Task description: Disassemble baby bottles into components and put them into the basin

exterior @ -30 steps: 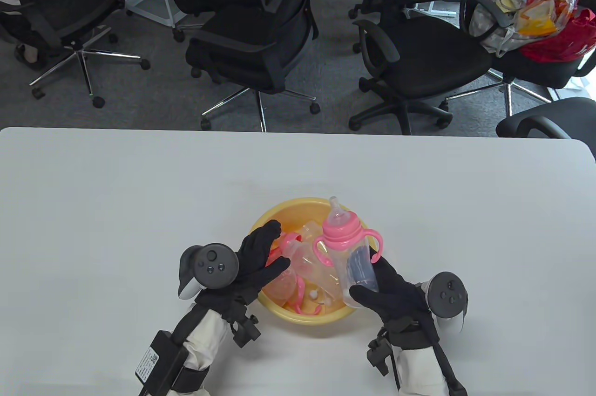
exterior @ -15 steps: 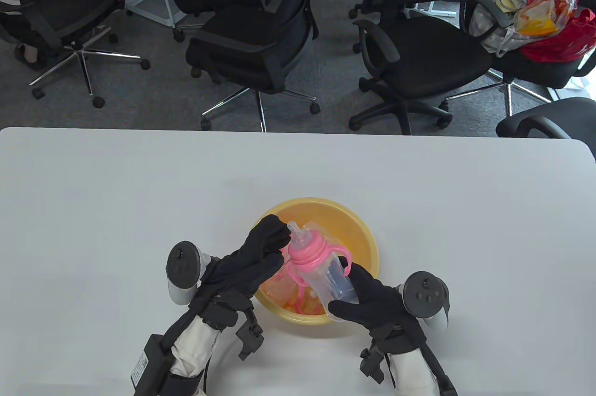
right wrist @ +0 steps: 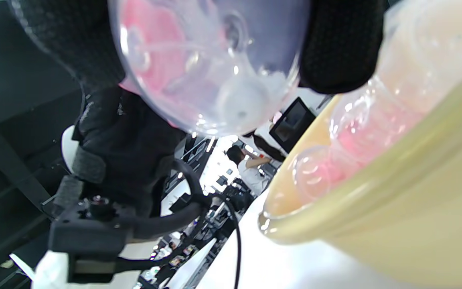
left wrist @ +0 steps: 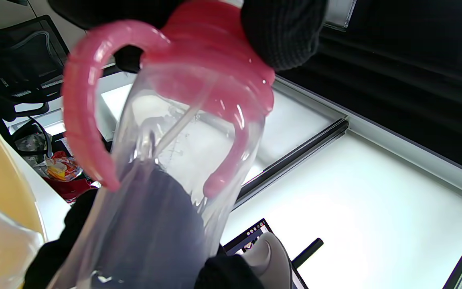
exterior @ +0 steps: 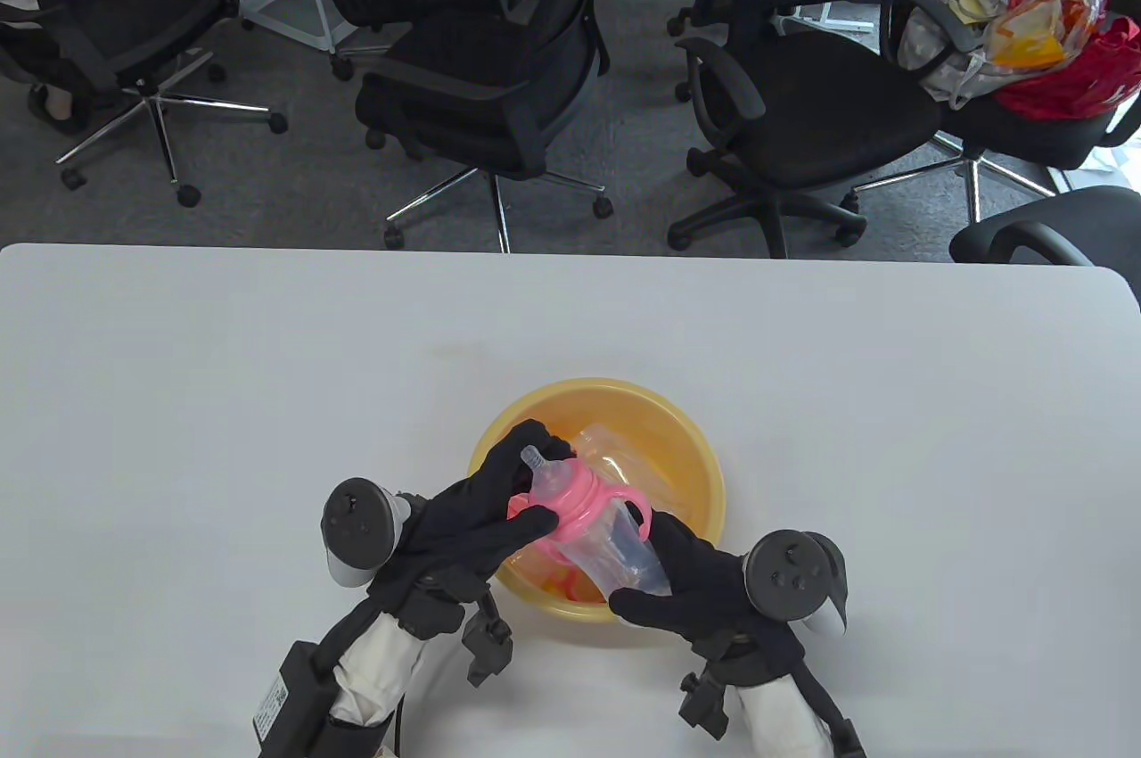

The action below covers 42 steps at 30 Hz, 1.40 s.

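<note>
Table view: both hands now on one bottle, over the basin by the table's near edge.

From the left, the black-gloved left hand [exterior: 486,517], free a second ago, has closed its fingers around the bottle's ribbed pink screw collar [exterior: 578,504]. The clear plastic baby bottle with pink loop handles [exterior: 611,539] has tipped down over the round yellow plastic basin [exterior: 691,446], the right hand [exterior: 691,593] gripping its base. I'd say unscrewing comes next.

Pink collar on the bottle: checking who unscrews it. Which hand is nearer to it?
Left. The left hand grips the pink collar itself; the right hand holds the bottle's clear body lower down.
</note>
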Each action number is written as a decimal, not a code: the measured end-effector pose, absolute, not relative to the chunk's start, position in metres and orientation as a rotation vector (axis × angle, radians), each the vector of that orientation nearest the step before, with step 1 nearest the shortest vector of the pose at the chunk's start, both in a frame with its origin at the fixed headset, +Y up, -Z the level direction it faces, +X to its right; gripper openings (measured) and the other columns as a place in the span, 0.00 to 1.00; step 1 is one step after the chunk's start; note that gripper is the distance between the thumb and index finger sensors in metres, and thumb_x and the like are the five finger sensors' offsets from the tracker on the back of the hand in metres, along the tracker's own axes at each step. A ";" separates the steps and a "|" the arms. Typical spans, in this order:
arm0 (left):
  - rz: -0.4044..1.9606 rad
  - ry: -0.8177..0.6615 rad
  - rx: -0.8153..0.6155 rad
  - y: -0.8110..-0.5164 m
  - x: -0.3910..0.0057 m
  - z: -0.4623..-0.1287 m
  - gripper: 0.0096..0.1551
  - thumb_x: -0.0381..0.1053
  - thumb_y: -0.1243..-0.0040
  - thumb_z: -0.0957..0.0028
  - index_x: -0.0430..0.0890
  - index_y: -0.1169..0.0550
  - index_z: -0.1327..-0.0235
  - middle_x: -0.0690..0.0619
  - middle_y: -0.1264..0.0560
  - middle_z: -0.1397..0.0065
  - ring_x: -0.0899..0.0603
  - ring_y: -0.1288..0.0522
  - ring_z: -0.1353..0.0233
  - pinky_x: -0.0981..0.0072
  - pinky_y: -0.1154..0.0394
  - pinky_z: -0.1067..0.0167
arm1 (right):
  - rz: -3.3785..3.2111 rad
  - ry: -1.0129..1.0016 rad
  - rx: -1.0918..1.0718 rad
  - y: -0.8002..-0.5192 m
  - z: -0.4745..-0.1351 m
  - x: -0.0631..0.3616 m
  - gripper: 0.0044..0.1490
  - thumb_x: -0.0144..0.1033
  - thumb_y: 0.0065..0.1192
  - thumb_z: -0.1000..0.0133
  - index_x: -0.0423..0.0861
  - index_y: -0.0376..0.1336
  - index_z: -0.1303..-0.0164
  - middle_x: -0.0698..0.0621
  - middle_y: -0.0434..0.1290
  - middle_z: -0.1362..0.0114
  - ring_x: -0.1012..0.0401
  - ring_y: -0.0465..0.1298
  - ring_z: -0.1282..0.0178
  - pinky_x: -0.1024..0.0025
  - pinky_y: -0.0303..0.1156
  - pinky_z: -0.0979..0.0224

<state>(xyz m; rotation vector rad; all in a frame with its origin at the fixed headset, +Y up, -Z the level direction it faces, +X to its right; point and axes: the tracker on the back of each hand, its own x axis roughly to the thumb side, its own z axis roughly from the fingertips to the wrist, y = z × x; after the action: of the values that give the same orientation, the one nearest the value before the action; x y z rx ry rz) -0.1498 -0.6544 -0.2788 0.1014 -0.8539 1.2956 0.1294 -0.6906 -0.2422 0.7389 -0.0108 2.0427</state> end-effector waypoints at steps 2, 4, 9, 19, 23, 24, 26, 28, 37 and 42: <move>1.302 -0.851 0.114 -0.654 -0.151 -0.279 0.45 0.51 0.38 0.38 0.30 0.41 0.17 0.32 0.30 0.20 0.29 0.26 0.27 0.33 0.35 0.27 | 2.085 -0.070 0.727 -0.688 -0.239 0.127 0.59 0.58 0.65 0.44 0.30 0.49 0.17 0.30 0.62 0.24 0.35 0.67 0.35 0.48 0.75 0.38; 1.291 -0.852 0.115 -0.654 -0.151 -0.279 0.45 0.51 0.38 0.38 0.29 0.41 0.18 0.32 0.30 0.20 0.29 0.26 0.27 0.33 0.36 0.27 | 2.119 -0.096 0.723 -0.688 -0.238 0.126 0.59 0.58 0.65 0.44 0.30 0.49 0.17 0.30 0.62 0.24 0.36 0.67 0.36 0.49 0.76 0.39; 1.171 -0.753 0.192 -0.659 -0.146 -0.277 0.44 0.52 0.40 0.37 0.27 0.39 0.20 0.29 0.30 0.23 0.28 0.25 0.29 0.32 0.36 0.28 | 2.416 -0.349 0.646 -0.683 -0.232 0.118 0.60 0.56 0.67 0.46 0.31 0.49 0.17 0.30 0.62 0.25 0.35 0.66 0.36 0.49 0.77 0.44; 1.338 -0.636 0.201 -0.664 -0.157 -0.280 0.51 0.65 0.51 0.34 0.31 0.48 0.15 0.32 0.32 0.24 0.28 0.29 0.29 0.28 0.36 0.31 | 2.323 -0.308 0.656 -0.683 -0.232 0.124 0.59 0.59 0.65 0.44 0.32 0.48 0.17 0.32 0.61 0.24 0.37 0.66 0.35 0.50 0.76 0.40; 1.486 -0.797 0.070 -0.661 -0.160 -0.286 0.44 0.51 0.46 0.31 0.38 0.51 0.12 0.37 0.42 0.12 0.25 0.40 0.16 0.27 0.42 0.26 | 2.284 -0.264 0.688 -0.683 -0.233 0.123 0.59 0.59 0.65 0.44 0.32 0.48 0.17 0.32 0.61 0.24 0.37 0.66 0.35 0.50 0.75 0.39; 1.522 -0.830 0.032 -0.661 -0.160 -0.287 0.41 0.46 0.46 0.31 0.40 0.50 0.12 0.38 0.40 0.12 0.27 0.38 0.16 0.28 0.41 0.26 | 2.287 -0.256 0.694 -0.684 -0.232 0.122 0.59 0.59 0.65 0.44 0.32 0.48 0.17 0.32 0.61 0.24 0.37 0.66 0.35 0.50 0.75 0.39; 1.544 -0.826 0.039 -0.661 -0.161 -0.288 0.32 0.39 0.46 0.32 0.42 0.39 0.15 0.42 0.31 0.17 0.31 0.30 0.19 0.31 0.36 0.27 | 2.292 -0.251 0.704 -0.685 -0.232 0.121 0.59 0.59 0.65 0.44 0.33 0.48 0.17 0.32 0.61 0.23 0.37 0.66 0.34 0.49 0.75 0.38; 1.514 -0.769 0.121 -0.660 -0.164 -0.288 0.29 0.39 0.43 0.34 0.42 0.33 0.18 0.43 0.25 0.23 0.32 0.26 0.24 0.33 0.32 0.29 | 2.288 -0.237 0.709 -0.685 -0.232 0.120 0.58 0.59 0.65 0.44 0.33 0.48 0.17 0.32 0.61 0.23 0.37 0.66 0.34 0.49 0.75 0.38; 1.439 -0.719 0.093 -0.662 -0.174 -0.289 0.37 0.62 0.44 0.35 0.42 0.31 0.19 0.39 0.29 0.27 0.34 0.28 0.30 0.34 0.32 0.31 | 2.316 -0.242 0.732 -0.685 -0.231 0.116 0.58 0.59 0.65 0.44 0.33 0.49 0.17 0.32 0.61 0.23 0.37 0.66 0.34 0.49 0.74 0.38; 1.489 -0.932 -0.208 -0.660 -0.173 -0.295 0.40 0.49 0.42 0.32 0.42 0.44 0.10 0.33 0.44 0.11 0.22 0.41 0.17 0.30 0.38 0.26 | 2.308 -0.241 0.720 -0.686 -0.232 0.119 0.58 0.59 0.65 0.44 0.33 0.49 0.17 0.32 0.61 0.23 0.37 0.66 0.34 0.49 0.74 0.38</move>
<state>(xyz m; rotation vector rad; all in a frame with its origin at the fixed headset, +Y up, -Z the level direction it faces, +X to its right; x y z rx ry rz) -0.1728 -0.6596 -0.2955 -0.2083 -0.9318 1.4888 0.1192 -0.6855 -0.2316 0.7196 -0.2413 2.3081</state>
